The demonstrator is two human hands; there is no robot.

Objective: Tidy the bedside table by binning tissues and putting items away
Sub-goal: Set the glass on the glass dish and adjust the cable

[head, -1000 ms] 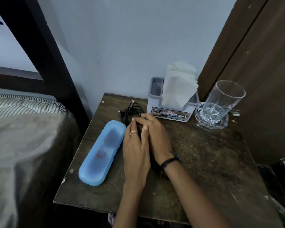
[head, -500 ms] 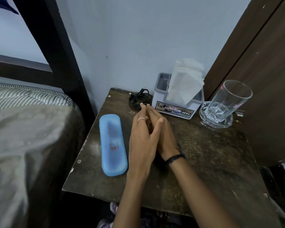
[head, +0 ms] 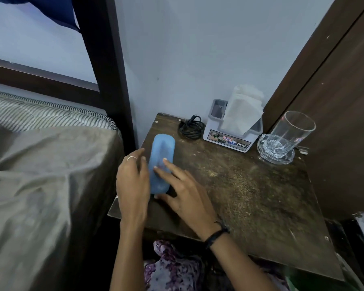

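On the scuffed dark wooden bedside table (head: 250,196), near its left edge, lies a long light-blue plastic case (head: 161,162); both open hands, left hand (head: 132,183) and right hand (head: 187,196), flank and touch it.

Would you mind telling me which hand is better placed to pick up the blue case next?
Probably the right hand: its fingers already lie across the blue case with the thumb at its near end. The left hand is open beside the case's left edge, not clearly touching it.
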